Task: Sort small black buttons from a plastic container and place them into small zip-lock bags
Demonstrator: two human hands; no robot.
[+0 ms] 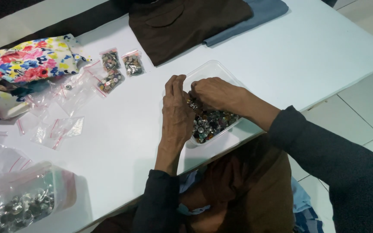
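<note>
fingertips of both hands: hidden in tub (214,69) | box (20,203): cut off, blurred

left hand (177,113) and right hand (214,93) close together, fingers (194,91) curled, tips meeting.

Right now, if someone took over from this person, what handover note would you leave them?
Left hand: over the near rim of the clear plastic tub, fingers meeting the right hand.
Right hand: inside the tub, fingertips down among the small metal buttons; whether either hand grips one is hidden.
Done: three filled zip bags lie beside the floral cloth.
Left: the tub is about half full; empty zip bags wait at the left, and a second container of buttons sits at the near corner.
</note>
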